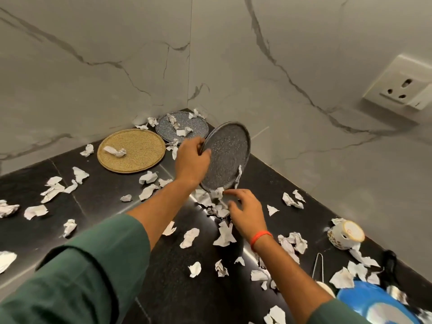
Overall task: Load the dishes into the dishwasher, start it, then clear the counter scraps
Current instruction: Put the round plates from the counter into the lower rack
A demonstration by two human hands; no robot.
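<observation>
The left hand grips a grey plate tilted up above the counter, paper scraps sliding off; the right hand hovers loose-fingered below. Two more plates sit in the back corner.

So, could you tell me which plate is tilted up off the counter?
The grey plate gripped by the left hand; the other grey plate and tan one lie flat.

White marble-veined walls meeting in a corner, wall socket, black counter
</observation>
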